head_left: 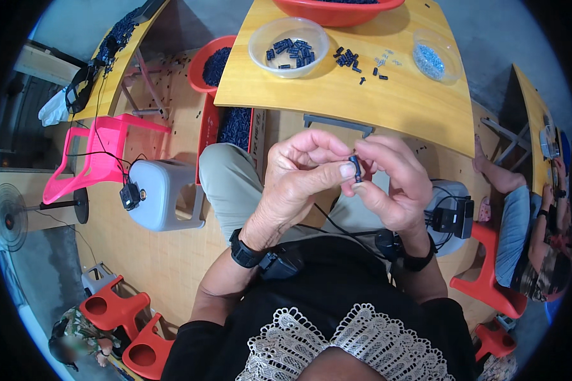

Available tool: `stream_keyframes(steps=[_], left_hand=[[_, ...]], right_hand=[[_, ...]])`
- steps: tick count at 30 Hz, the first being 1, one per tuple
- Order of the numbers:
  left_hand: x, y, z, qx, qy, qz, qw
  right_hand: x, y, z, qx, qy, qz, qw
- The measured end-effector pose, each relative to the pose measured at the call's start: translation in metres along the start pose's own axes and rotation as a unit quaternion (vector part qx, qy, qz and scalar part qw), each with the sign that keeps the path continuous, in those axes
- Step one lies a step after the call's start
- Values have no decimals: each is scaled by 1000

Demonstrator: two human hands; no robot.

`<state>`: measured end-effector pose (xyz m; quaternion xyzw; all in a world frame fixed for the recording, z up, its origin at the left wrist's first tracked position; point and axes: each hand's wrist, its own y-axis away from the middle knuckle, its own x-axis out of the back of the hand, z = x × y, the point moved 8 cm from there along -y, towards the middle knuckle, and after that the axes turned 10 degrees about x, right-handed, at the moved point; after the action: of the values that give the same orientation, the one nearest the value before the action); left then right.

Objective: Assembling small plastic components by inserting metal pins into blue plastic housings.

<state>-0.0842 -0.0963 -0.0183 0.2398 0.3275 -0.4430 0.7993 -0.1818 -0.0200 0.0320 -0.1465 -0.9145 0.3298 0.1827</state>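
Observation:
Above my lap, in front of the table edge, my left hand (299, 170) and my right hand (394, 181) meet on a small black cylindrical part (356, 170). The left thumb and fingers pinch it from one side. From the other, the right thumb and fingertips grip its lower end. Whether it is one piece or two joined pieces, I cannot tell. On the yellow table (286, 92) beyond, a clear plastic bowl (258, 49) contains several similar black parts (288, 52). More loose black pieces (346, 58) lie beside it, with tiny clear bits (382, 61) to their right.
A clear tub (450, 51) of pale blue pieces stands at the table's right. Behind is a red basin (337, 19); another red basin (200, 63) of black parts sits left. A grey stool (162, 193) and pink chair (95, 149) stand left. Another person's leg (513, 216) shows right.

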Motion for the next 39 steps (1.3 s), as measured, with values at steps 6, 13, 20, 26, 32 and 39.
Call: stream_keyframes(steps=[6, 13, 20, 26, 32, 39], left_hand=[[-3, -2, -2, 30, 10, -25, 999], [-3, 0, -17, 76, 59, -28, 995], [-2, 6, -11, 15, -41, 35, 998], [0, 5, -9, -17, -71, 45, 996], [1, 5, -5, -16, -51, 48, 997], [28, -4, 4, -1, -69, 86, 994]], right_hand=[[-6, -8, -4, 9, 45, -97, 994], [-5, -2, -9, 24, 111, -65, 991], [-7, 3, -14, 90, 159, -8, 983], [-8, 6, -10, 102, 178, 8, 979], [-8, 3, -8, 94, 159, 20, 983], [-15, 5, 21, -29, 73, 7, 997]])
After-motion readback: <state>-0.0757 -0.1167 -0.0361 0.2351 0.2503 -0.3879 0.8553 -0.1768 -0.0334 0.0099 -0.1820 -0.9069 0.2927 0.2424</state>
